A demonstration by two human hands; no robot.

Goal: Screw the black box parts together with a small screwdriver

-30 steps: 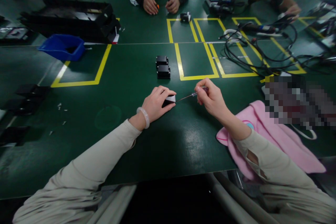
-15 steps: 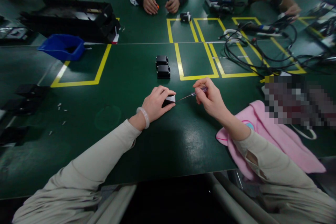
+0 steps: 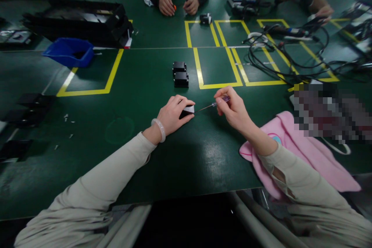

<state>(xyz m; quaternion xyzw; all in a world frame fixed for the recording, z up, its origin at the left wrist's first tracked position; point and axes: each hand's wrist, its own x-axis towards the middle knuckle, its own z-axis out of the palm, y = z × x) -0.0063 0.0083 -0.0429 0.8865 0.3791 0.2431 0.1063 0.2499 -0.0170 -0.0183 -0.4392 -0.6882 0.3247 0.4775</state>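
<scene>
My left hand (image 3: 174, 114) is closed around a small black block (image 3: 188, 111) on the green table, thumb and fingers on either side of it. Much of the block is hidden under the palm. Between the fingers of my right hand (image 3: 232, 106) is a screwdriver (image 3: 215, 104) with a clear purplish handle. Its thin shaft points left, and the tip meets the block's right end near a lower corner. Just beyond my hands, two similar black blocks (image 3: 181, 79) stand one behind the other, with small shiny parts at their sides.
Small screws (image 3: 66, 117) lie scattered at left, near black parts (image 3: 31, 108). Farther back are a blue bin (image 3: 69, 52) and black trays (image 3: 78, 23). A pink cloth (image 3: 305, 159) lies under my right forearm. Cables (image 3: 290, 62) tangle at right. Co-workers sit across the table.
My hands, the block and the screwdriver look almost unmoved. At the far left, a co-worker's arm has shifted left and lower.
</scene>
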